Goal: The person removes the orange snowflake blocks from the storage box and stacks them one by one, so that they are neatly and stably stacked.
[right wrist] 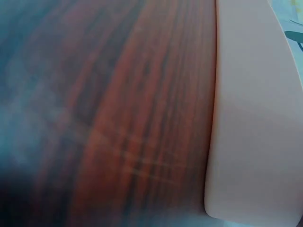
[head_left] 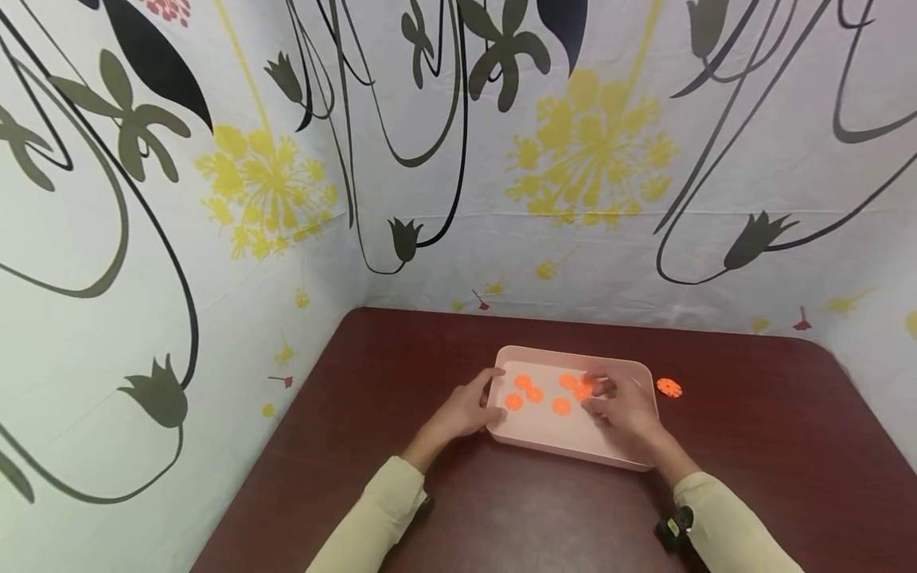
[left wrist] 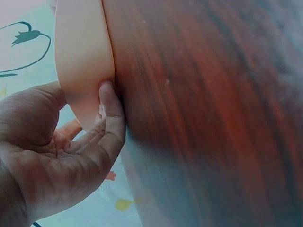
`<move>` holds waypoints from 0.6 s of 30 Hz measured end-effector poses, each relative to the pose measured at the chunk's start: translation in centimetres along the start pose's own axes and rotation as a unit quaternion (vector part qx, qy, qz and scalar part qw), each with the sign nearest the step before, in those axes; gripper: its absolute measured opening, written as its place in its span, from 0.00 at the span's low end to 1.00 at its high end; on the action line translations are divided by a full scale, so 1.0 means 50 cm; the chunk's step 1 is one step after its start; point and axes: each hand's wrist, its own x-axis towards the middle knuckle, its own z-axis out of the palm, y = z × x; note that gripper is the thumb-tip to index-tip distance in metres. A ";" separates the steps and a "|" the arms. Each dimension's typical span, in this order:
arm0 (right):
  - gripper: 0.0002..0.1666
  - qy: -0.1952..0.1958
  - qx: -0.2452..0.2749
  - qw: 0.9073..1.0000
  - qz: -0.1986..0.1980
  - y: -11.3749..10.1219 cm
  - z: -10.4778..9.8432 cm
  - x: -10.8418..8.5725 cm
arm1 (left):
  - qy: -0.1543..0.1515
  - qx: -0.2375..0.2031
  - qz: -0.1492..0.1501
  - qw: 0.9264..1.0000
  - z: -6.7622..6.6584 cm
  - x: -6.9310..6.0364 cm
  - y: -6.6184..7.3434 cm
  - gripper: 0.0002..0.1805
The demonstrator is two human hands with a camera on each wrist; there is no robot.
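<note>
left hand (head_left: 467,410) grips the pink rectangular plastic tray (head_left: 548,434); right hand (head_left: 626,404), its hold unclear, should pinch round orange plastic discs (head_left: 561,407) inside it singly.

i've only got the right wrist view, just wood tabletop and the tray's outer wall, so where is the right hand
Observer: The head view shows the right hand over the right part of the tray, its fingertips near a few orange discs; I can't tell whether it holds one.
Operator: ok and is anything steadying the tray
Observer: Yes, the left hand grips the tray's left end, with its thumb and fingers on the wall.
Operator: any discs outside the tray
Observer: One: a lone disc lies on the tabletop just beyond the tray's right end.
</note>
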 end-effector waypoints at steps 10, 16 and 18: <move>0.23 0.013 -0.040 0.999 -0.009 -0.005 0.005 0.000 | 0.001 0.004 0.008 1.000 -0.001 0.004 0.002 0.40; 0.21 0.016 -0.058 0.998 -0.007 -0.004 0.014 0.002 | 0.002 -0.004 0.001 1.000 -0.002 0.000 0.000 0.39; 0.20 0.021 -0.066 0.998 -0.010 -0.004 0.014 0.003 | 0.002 -0.006 0.004 1.000 -0.002 0.000 0.001 0.39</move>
